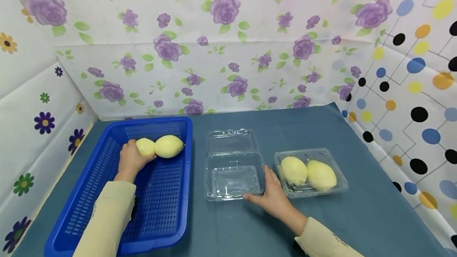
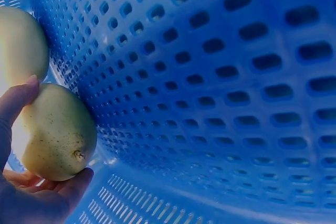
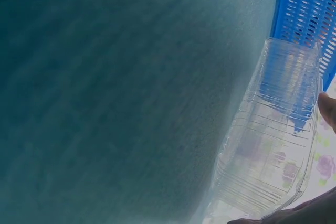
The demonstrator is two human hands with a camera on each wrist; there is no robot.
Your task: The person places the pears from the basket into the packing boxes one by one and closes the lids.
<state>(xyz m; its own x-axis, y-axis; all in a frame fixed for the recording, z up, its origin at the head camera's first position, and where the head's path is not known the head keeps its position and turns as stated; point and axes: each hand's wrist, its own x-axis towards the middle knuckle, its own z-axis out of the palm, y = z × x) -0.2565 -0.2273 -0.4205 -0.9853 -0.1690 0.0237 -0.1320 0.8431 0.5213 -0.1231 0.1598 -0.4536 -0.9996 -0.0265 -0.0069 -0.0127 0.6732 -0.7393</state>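
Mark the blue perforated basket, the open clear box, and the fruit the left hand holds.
Blue perforated plastic basket (image 1: 162, 209), head view, bare floor.
Open clear plastic clamshell box (image 1: 232, 173), head view, empty tray.
Pale yellow fruit in the left hand (image 2: 58, 135), left wrist view, skin.

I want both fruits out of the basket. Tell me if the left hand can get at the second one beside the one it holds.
Probably yes: the second fruit lies uncovered in the blue basket, touching the fruit that the left hand grips, though that hand is occupied.
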